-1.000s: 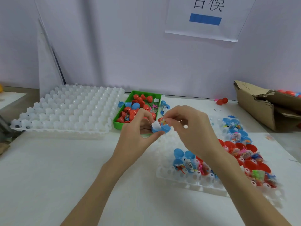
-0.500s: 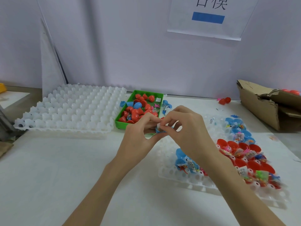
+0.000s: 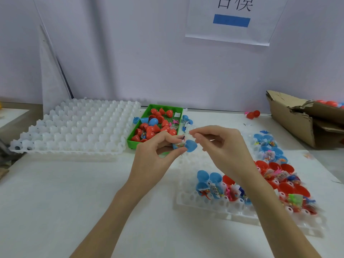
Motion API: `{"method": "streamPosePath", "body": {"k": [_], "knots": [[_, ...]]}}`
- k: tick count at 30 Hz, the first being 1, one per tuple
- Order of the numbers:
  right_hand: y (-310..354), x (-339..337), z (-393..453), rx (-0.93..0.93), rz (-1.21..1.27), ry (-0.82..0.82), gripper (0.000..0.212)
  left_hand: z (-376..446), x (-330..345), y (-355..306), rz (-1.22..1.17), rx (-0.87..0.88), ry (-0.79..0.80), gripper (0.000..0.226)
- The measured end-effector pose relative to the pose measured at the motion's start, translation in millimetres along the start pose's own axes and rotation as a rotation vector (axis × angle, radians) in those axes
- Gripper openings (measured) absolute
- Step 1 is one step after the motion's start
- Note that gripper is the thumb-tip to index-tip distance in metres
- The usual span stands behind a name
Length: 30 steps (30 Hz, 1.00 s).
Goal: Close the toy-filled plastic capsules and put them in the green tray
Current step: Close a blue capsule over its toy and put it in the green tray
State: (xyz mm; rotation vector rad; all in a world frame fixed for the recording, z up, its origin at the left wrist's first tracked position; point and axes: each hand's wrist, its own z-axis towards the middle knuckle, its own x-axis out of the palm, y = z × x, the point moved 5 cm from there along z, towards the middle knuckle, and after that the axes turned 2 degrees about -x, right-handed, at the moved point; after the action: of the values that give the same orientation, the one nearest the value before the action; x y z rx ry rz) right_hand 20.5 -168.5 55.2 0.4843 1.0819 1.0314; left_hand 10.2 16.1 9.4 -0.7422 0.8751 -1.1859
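My left hand (image 3: 154,155) pinches an open blue capsule (image 3: 189,145) with a toy bag inside, held above the table just in front of the green tray (image 3: 144,115). My right hand (image 3: 221,148) hovers just right of the capsule with fingers curled and thumb meeting fingertips; whether it touches the capsule I cannot tell. The green tray holds several red capsules and one blue one. A white holder tray (image 3: 219,211) at the right carries several open blue and red capsules filled with toys.
A large white cell tray (image 3: 78,127) lies left of the green tray. A torn cardboard box (image 3: 297,116) sits at the far right with red capsules inside. Two red capsule halves (image 3: 253,114) lie near the wall. Loose blue halves (image 3: 187,119) lie beside the green tray.
My right hand has drawn back to the right off the capsule. The white paper slip seen earlier at the capsule's mouth no longer shows. The left hand keeps hold of the capsule.
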Motion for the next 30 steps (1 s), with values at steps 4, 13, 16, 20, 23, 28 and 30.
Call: {"method": "streamPosePath", "body": {"k": [4, 13, 16, 20, 23, 28, 30], "knots": [[-10.2, -0.6, -1.4, 0.076, -0.275, 0.063, 0.027, 0.9, 0.5, -1.6, -0.079, -0.018, 0.008, 0.016], [-6.8, 2.5, -7.2, 0.156, 0.250, -0.004, 0.019, 3.1, -1.2, -3.5, -0.069, -0.009, 0.044, 0.018], [-1.8, 5.2, -9.7, 0.094, 0.233, 0.004, 0.018, 1.1, 1.0, -6.7, -0.006, 0.032, 0.085, 0.018], [2.3, 12.3, -11.9, 0.016, 0.111, 0.077, 0.021, 0.7, 0.0, -8.1, -0.029, -0.018, 0.084, 0.019], [0.6, 12.2, -11.7, 0.016, 0.123, 0.051, 0.019, 2.0, -1.8, -6.7, -0.078, -0.066, 0.087, 0.018], [-4.7, 12.9, -13.5, 0.144, 0.353, -0.008, 0.016, 1.4, -1.0, -11.5, -0.084, -0.029, 0.106, 0.017], [-6.7, 14.1, -15.6, 0.194, 0.426, -0.031, 0.015, 1.3, -0.9, -12.8, -0.079, -0.017, 0.094, 0.016]]}}
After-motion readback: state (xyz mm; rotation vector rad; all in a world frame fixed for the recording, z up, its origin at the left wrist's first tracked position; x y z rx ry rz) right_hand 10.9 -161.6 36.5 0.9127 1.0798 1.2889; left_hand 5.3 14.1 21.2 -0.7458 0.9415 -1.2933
